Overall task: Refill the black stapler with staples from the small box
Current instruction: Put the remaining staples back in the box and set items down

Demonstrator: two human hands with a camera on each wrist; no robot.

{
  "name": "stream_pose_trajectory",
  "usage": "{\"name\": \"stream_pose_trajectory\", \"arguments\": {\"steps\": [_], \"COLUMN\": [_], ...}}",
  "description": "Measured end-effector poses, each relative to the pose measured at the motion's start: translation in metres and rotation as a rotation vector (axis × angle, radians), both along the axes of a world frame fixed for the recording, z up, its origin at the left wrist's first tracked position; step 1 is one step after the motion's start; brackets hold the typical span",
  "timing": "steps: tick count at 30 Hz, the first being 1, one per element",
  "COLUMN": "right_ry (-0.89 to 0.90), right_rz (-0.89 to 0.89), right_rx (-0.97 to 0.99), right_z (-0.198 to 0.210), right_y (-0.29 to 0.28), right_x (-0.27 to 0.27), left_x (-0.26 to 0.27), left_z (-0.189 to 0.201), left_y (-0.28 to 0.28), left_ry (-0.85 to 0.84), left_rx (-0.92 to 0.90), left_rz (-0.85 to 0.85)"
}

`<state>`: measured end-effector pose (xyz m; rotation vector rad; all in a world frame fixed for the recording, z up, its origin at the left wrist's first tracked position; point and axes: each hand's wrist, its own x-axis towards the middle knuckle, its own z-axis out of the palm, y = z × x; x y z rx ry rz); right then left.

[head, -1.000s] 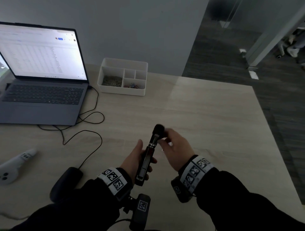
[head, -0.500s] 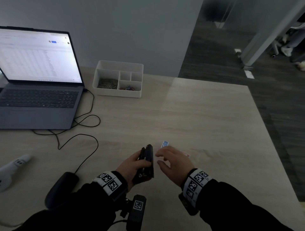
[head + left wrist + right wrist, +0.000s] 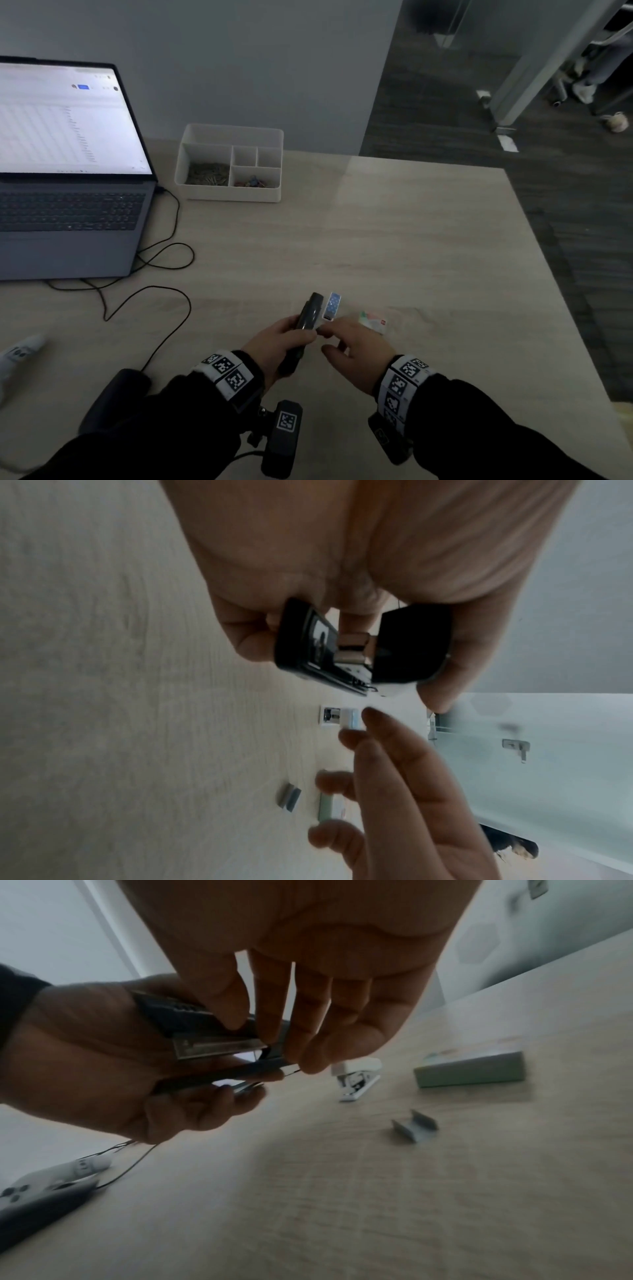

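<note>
Left hand (image 3: 274, 346) grip wraps the glossy black stapler (image 3: 306, 318); right hand (image 3: 359, 346) loose fingers touch its metal rail.

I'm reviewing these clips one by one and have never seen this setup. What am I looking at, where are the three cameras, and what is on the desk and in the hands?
No machine: a person works bare-handed, with one camera on the head and one on each wrist. The left hand grips the black stapler; the right hand has its fingertips at the stapler's front end. On the desk lie a small white stapler, a small box, a loose strip of staples, a laptop, a white organizer tray and a white controller.
</note>
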<state>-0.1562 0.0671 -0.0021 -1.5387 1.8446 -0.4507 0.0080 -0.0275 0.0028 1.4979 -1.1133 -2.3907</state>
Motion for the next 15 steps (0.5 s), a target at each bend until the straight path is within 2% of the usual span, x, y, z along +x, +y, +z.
{"name": "stream_pose_trajectory", "arguments": {"steps": [5, 10, 15], "right_ry": [0.116, 0.202, 0.194], "right_rz": [-0.169, -0.148, -0.097], "right_rx": [0.093, 0.256, 0.275], "right_z": [-0.016, -0.023, -0.031], "right_y": [0.009, 0.020, 0.018], "right_x": [-0.026, -0.036, -0.034], "left_x": [-0.005, -0.012, -0.020], "left_z": [-0.025, -0.026, -0.028], "left_y": [-0.021, -0.036, -0.044], "left_ry": [-0.188, -0.319, -0.434], "left_rx": [-0.152, -0.408, -0.459], "left_rz": [0.100, 0.062, 0.129]}}
